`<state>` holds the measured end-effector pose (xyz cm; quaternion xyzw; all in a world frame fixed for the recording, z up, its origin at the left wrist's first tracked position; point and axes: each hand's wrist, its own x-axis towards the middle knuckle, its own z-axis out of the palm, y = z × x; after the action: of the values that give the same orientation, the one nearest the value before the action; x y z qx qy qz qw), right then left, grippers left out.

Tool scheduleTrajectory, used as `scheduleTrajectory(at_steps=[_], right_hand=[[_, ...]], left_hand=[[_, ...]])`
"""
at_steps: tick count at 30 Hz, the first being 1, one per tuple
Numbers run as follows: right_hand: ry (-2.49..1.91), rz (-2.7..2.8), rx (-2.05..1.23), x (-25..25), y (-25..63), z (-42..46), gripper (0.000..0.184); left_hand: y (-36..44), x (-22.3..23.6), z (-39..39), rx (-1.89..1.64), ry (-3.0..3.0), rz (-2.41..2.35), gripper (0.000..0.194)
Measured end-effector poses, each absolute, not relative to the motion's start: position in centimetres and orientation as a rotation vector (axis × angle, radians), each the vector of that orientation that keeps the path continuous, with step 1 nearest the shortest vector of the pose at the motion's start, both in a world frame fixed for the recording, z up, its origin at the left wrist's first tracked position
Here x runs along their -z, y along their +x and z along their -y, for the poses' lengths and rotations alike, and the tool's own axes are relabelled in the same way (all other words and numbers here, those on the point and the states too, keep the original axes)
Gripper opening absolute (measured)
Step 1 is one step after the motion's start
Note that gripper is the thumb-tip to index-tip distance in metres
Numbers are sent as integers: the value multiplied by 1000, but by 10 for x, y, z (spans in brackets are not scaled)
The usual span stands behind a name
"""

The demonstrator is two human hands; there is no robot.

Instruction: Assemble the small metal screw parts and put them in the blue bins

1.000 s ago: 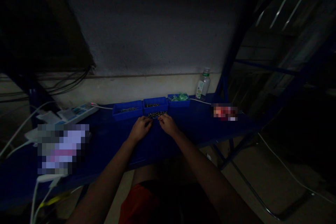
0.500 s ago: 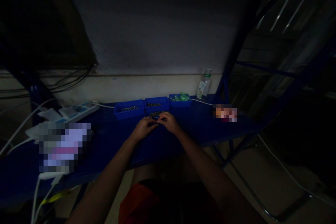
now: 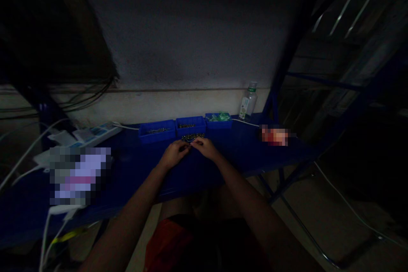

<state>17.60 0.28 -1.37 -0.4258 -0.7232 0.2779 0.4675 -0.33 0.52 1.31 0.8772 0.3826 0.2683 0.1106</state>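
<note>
Both hands meet over a dark blue table [image 3: 134, 170], just in front of a small heap of metal parts [image 3: 192, 137]. My left hand [image 3: 174, 154] has its fingers curled and pinched together toward the right hand. My right hand [image 3: 204, 148] is also pinched, fingertips touching the left hand's. Whatever sits between the fingertips is too small and dark to make out. Behind the heap stand three blue bins in a row: a left bin [image 3: 157, 131] and a middle bin [image 3: 190, 125] with metal parts, and a right bin [image 3: 218, 120] with green pieces.
A plastic bottle [image 3: 248, 101] stands at the back right by a blue rack post [image 3: 274, 106]. A power strip [image 3: 92, 134] and white cables [image 3: 47, 225] lie on the left. A blurred object [image 3: 274, 135] rests on the table's right. The room is very dim.
The two hands have drawn together from slightly apart, and their fingertips now touch in front of the heap. The view has shifted a little.
</note>
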Motion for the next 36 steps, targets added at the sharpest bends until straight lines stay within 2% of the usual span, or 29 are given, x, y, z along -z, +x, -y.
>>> scheduleTrajectory(at_steps=[6,22,36], right_hand=[[-1160,1904,-480,12,175,1,25],[-1124,1976,-476,12,175,1,14],[-1063,2069,-273,14,172,1,14]], left_hand=[[-5,-10,-7,-851,2546,-1153,30],[-5,-11,-8,-861,2454,-1137,32],[-1,-18,1,-745,2469,-1296,27]])
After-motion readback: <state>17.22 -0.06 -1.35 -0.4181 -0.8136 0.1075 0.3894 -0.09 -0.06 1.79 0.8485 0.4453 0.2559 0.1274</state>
